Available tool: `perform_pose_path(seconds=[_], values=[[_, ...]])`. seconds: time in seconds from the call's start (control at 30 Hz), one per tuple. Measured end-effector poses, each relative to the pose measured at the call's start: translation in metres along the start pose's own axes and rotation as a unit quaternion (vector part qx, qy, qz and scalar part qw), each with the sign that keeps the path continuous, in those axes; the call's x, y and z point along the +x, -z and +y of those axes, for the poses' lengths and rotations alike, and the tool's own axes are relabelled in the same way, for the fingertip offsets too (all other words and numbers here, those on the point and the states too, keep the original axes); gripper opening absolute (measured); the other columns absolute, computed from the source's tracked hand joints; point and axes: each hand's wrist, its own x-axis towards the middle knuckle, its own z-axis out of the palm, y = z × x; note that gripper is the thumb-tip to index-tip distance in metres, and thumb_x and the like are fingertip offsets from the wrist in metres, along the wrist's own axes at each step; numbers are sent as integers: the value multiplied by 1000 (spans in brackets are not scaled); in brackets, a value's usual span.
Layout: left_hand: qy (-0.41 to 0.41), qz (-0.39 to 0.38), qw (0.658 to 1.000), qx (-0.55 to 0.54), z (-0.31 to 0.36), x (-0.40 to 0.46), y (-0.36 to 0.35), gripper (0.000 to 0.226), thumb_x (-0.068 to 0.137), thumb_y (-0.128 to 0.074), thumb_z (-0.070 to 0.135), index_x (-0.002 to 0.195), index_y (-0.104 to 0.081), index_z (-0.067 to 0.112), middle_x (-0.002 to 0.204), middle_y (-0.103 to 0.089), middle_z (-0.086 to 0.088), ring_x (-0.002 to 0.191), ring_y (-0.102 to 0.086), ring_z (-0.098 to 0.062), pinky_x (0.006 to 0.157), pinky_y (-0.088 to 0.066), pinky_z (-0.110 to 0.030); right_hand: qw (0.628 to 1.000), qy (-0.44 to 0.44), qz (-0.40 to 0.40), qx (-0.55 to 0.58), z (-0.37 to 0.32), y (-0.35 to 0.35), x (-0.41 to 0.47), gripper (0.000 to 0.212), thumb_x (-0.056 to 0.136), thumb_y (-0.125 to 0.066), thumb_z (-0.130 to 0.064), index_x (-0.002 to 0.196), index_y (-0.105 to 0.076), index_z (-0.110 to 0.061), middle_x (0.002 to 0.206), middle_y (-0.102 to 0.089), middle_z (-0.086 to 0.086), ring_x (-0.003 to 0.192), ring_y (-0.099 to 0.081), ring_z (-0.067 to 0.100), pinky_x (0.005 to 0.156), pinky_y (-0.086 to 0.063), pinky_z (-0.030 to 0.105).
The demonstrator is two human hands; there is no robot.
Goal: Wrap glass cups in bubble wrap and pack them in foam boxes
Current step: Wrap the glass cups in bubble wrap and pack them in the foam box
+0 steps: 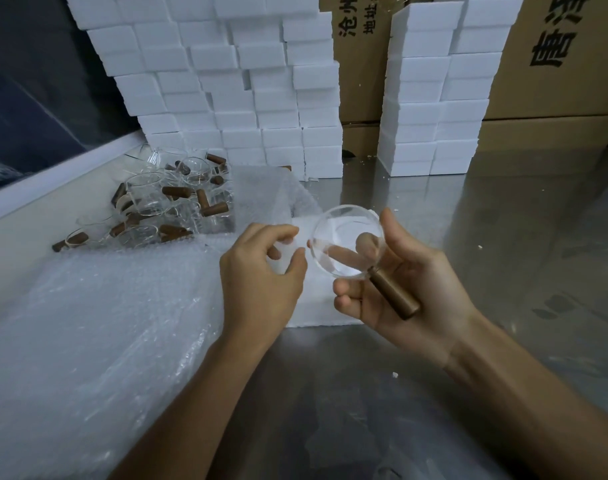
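At frame centre, the right hand (pixel 396 282) is holding one bare glass cup (pixel 347 242); the left hand (pixel 261 268) is pinching bubble wrap (pixel 271 192). Many cups (pixel 150 202) are waiting unwrapped at upper left.

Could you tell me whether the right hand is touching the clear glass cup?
Touching: the head view shows the right hand wrapped around the clear glass cup.

table (pixel 434 220): glossy steel, seemingly | cup (pixel 347 244): clear glass, matt wooden handle | boxes (pixel 261 98) behind table: rough white foam
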Motion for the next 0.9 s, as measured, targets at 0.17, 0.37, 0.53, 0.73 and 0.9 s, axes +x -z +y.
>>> perform_pose_path(seconds=[0.17, 0.37, 0.53, 0.73, 0.9], values=[[-47, -18, 999, 3, 1, -1, -2, 54, 79, -72, -7, 128, -65, 15, 125, -63, 1, 66, -59, -13, 75, -53, -15, 997, 25, 62, -43, -1, 4, 5, 43, 82, -58, -54, 72, -72, -15, 133, -60, 13, 65, -67, 21, 62, -58, 31], [-105, -54, 992, 40, -2, -4, -5, 54, 79, -76, 1, 130, -64, 13, 127, -66, -6, 89, -67, -31, 78, -61, -37, 982, -4, 116, -152, 5, 5, 8, 52, 97, -43, -58, 96, -81, -22, 115, -73, 4, 67, -65, 17, 79, -50, 34], [-130, 11, 990, 46, -7, -2, -3, 35, 79, -80, 6, 114, -72, 6, 108, -72, -10, 80, -63, -20, 72, -58, -33, 989, 7, 135, -53, -2, 5, 6, 49, 96, -52, -48, 124, -68, -11, 133, -61, 11, 78, -71, 21, 61, -57, 28], [-138, -49, 988, 45, 0, -4, -6, 56, 81, -72, -5, 135, -60, 9, 138, -60, -7, 93, -71, -29, 80, -62, -40, 985, 50, 119, -113, 3, 9, 11, 27, 101, -57, -22, 120, -72, -10, 135, -61, 0, 103, -72, 31, 92, -58, 36], [-199, -112, 968, 100, 2, -5, -2, 83, 72, -75, -10, 146, -46, 16, 152, -43, 4, 91, -73, -23, 73, -59, -27, 968, 74, 100, -216, 9, 10, 13, 25, 100, -57, -27, 116, -75, -21, 130, -64, -9, 103, -72, 24, 85, -60, 30]])
